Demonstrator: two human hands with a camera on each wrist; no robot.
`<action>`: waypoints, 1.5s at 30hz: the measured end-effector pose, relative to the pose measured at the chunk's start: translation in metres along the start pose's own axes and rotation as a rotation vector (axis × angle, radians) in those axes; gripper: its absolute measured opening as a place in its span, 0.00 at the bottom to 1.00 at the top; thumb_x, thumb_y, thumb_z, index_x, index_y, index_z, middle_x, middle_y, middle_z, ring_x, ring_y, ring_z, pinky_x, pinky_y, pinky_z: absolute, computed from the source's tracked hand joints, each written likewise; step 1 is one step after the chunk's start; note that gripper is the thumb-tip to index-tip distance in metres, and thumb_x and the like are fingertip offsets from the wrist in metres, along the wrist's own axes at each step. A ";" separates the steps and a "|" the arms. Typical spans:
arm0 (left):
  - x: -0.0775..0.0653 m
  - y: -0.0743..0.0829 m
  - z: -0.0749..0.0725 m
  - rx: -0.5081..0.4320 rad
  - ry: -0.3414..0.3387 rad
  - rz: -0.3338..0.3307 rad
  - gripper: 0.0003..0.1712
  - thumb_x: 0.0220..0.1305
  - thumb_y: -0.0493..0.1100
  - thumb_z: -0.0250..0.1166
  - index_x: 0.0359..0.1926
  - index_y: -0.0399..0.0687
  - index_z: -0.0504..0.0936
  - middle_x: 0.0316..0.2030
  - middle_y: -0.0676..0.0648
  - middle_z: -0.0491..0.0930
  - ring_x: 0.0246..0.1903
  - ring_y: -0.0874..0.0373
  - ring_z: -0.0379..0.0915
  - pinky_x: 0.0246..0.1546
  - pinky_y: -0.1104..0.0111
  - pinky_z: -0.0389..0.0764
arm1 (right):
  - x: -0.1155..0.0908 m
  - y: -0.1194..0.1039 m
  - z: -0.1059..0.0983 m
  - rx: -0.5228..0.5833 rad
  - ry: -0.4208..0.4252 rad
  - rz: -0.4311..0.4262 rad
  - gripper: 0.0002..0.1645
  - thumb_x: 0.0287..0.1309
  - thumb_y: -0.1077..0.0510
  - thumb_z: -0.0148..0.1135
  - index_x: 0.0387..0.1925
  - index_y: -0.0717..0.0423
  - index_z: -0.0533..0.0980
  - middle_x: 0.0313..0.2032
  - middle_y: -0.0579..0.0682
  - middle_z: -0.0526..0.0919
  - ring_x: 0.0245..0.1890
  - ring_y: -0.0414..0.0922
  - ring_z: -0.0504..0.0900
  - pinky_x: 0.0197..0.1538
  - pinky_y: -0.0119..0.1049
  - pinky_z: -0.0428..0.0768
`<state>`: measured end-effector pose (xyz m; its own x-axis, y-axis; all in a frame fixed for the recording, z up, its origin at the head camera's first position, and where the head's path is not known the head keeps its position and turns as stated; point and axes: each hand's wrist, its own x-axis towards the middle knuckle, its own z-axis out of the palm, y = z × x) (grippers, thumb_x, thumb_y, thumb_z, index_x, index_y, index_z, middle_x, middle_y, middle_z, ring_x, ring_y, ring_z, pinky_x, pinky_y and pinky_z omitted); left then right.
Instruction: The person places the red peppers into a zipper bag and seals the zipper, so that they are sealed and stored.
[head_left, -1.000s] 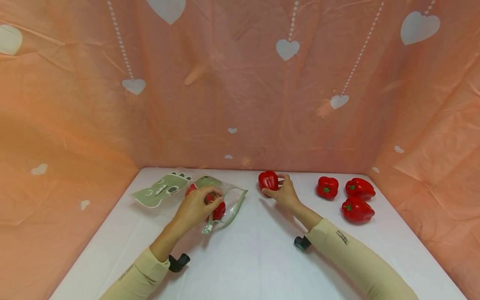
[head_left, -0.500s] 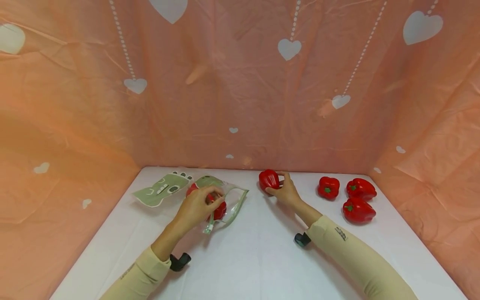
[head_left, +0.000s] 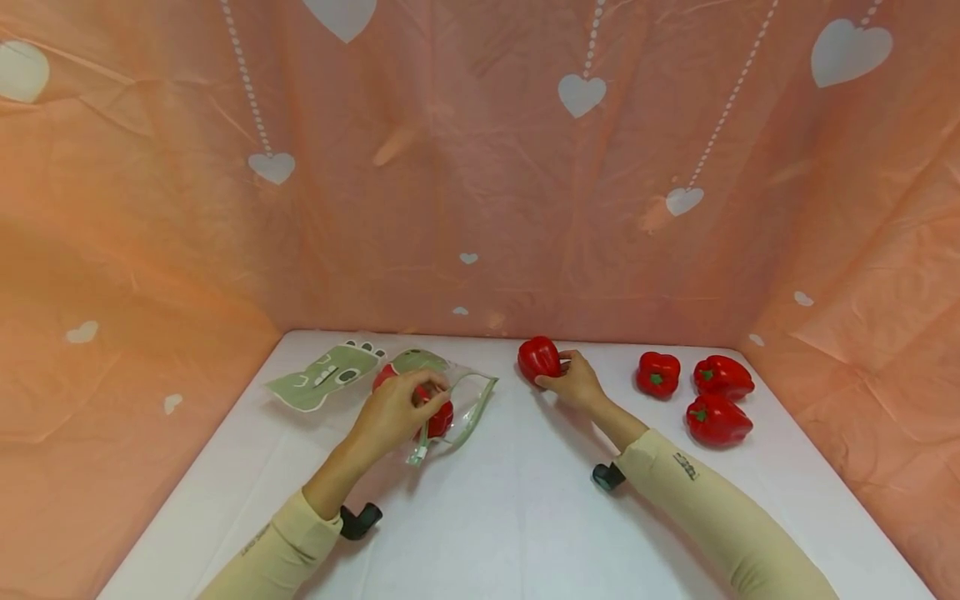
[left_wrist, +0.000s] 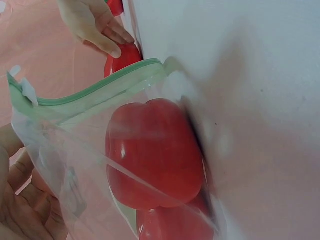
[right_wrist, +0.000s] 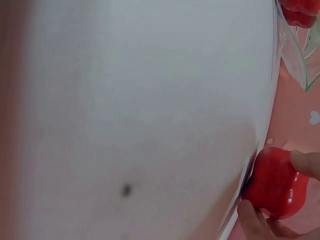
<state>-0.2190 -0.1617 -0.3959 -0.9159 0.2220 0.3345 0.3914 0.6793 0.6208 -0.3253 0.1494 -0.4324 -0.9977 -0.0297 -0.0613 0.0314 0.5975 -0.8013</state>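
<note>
My left hand (head_left: 390, 412) pinches the edge of a clear zip bag (left_wrist: 100, 90) with a green zip strip, whose mouth gapes toward the right. Inside the bag, at least two red bell peppers (left_wrist: 155, 150) show through the plastic in the left wrist view. To the right of the bag, my right hand (head_left: 579, 383) holds another red bell pepper (head_left: 538, 358) between thumb and fingers, apart from the bag. That pepper (right_wrist: 275, 185) is near the table's back edge in the right wrist view.
Three more red bell peppers (head_left: 716, 419) lie at the right of the white table (head_left: 480, 533). Left of the filled bag is a green printed bag part with a cartoon face (head_left: 322, 379). Peach cloth (head_left: 480, 192) with hearts hangs behind and at both sides.
The pepper in my right hand has turned slightly and shifted very little. My left hand and the bag have stayed in place.
</note>
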 end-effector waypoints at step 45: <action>0.001 -0.001 0.002 0.038 0.015 0.017 0.08 0.70 0.42 0.75 0.48 0.52 0.90 0.39 0.53 0.89 0.35 0.61 0.81 0.38 0.64 0.84 | -0.060 0.008 -0.014 0.196 -0.106 -0.086 0.43 0.65 0.59 0.75 0.76 0.62 0.66 0.67 0.68 0.75 0.63 0.65 0.79 0.52 0.48 0.89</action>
<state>-0.2206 -0.1607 -0.3970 -0.9075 0.2236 0.3557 0.4031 0.7017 0.5875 -0.2657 0.1670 -0.4266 -0.9856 -0.1638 -0.0415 -0.0321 0.4225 -0.9058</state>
